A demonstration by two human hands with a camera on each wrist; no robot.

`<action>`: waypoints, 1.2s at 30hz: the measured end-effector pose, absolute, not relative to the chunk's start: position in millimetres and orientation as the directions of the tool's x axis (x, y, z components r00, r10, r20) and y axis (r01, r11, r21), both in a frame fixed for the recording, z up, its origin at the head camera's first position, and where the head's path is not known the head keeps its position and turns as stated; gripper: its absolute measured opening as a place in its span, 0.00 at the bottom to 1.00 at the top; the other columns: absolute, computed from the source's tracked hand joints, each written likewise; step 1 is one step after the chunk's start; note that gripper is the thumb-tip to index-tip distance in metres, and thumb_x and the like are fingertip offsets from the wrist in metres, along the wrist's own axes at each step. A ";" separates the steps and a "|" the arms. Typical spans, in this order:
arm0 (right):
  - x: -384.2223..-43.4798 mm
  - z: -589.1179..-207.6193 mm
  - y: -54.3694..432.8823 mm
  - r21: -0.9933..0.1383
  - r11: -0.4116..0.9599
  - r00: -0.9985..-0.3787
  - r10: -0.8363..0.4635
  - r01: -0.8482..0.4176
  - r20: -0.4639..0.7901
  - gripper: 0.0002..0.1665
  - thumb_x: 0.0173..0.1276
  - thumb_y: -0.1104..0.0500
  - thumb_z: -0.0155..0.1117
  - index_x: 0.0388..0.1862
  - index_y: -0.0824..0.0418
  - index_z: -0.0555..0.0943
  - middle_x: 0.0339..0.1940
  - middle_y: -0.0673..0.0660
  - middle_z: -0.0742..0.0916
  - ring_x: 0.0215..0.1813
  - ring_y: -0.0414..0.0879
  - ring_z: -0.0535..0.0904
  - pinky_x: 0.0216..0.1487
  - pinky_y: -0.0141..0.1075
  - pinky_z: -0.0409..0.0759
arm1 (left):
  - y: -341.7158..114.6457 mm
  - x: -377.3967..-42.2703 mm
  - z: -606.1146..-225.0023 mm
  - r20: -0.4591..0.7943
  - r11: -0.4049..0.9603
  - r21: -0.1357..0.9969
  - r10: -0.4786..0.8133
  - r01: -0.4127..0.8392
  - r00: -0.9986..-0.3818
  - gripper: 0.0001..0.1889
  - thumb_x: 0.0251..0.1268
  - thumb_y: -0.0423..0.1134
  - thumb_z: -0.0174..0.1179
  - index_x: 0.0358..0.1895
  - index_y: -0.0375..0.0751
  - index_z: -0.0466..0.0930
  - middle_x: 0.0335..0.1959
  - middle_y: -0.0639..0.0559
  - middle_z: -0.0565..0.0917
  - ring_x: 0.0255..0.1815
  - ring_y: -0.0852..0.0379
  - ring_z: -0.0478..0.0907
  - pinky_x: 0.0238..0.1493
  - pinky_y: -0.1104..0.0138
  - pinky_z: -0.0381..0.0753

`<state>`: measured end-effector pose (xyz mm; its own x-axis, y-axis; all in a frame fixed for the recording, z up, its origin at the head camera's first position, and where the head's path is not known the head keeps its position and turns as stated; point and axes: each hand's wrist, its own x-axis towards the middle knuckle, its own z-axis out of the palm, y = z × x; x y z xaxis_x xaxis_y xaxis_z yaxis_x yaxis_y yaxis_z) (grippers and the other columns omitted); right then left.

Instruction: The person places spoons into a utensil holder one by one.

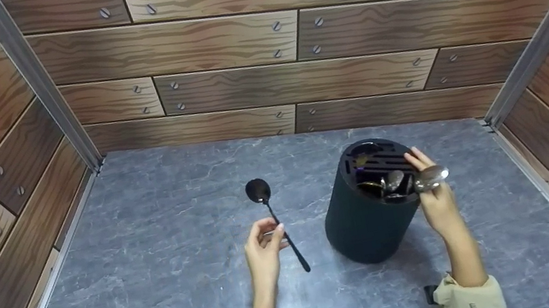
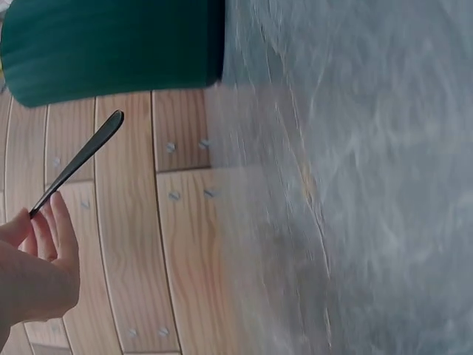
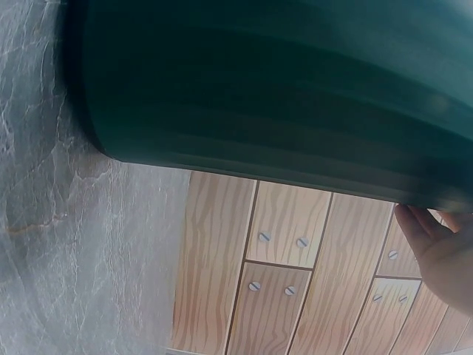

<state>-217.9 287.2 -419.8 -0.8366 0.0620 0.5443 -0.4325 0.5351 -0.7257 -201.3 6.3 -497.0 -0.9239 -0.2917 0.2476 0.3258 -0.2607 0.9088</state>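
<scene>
My left hand [image 1: 263,252] pinches a long-handled black spoon [image 1: 292,247] by its thin handle between thumb and fingers. The spoon's round bowl points up and away in the head view; its handle end [image 2: 103,133] shows in the left wrist view. Just right of it stands a dark green cylindrical utensil holder [image 1: 369,227] with a slotted black top. My right hand [image 1: 438,204] rests against the holder's right side near the rim, fingers fairly straight, fingertips [image 3: 405,213] at its wall. A silver spoon [image 1: 430,178] leans out of the holder and overlaps that hand.
Other shiny utensils [image 1: 395,179] stand in the holder's larger opening. The grey marbled tabletop [image 1: 165,241] is bounded by wood-patterned panels [image 1: 232,43] at the back and both sides, with metal strips along the edges.
</scene>
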 end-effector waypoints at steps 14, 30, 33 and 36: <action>-233.4 -443.6 304.2 -0.732 0.534 -0.844 0.060 -0.424 0.533 0.22 0.69 0.69 0.45 0.61 0.67 0.70 0.67 0.62 0.67 0.68 0.57 0.55 0.67 0.46 0.50 | 35.4 -197.5 -448.7 0.413 -0.262 0.853 -0.191 0.452 -0.890 0.06 0.58 0.23 0.58 0.38 0.23 0.75 0.32 0.39 0.79 0.32 0.52 0.78 0.34 0.56 0.81; -235.6 -446.9 305.8 -0.722 0.533 -0.836 0.048 -0.441 0.546 0.22 0.69 0.67 0.45 0.62 0.65 0.70 0.67 0.61 0.67 0.68 0.57 0.55 0.66 0.50 0.49 | 46.0 -194.8 -392.7 0.582 -0.268 0.745 -0.186 0.611 -0.791 0.06 0.54 0.21 0.59 0.35 0.23 0.74 0.29 0.37 0.78 0.33 0.60 0.77 0.34 0.64 0.81; -235.1 -445.6 305.1 -0.724 0.533 -0.837 0.052 -0.437 0.544 0.23 0.68 0.68 0.46 0.61 0.65 0.71 0.67 0.61 0.67 0.68 0.55 0.55 0.67 0.46 0.50 | 49.9 -202.8 -395.0 0.624 -0.275 0.706 -0.196 0.653 -0.757 0.06 0.54 0.22 0.59 0.35 0.24 0.75 0.30 0.36 0.79 0.34 0.58 0.77 0.34 0.63 0.81; -231.3 -439.5 301.1 -0.729 0.525 -0.838 0.052 -0.440 0.543 0.22 0.68 0.70 0.46 0.61 0.68 0.70 0.66 0.62 0.67 0.68 0.56 0.55 0.67 0.44 0.51 | 54.8 -211.2 -396.9 0.668 -0.284 0.659 -0.205 0.696 -0.716 0.06 0.54 0.22 0.59 0.36 0.26 0.75 0.31 0.36 0.79 0.34 0.55 0.77 0.34 0.61 0.81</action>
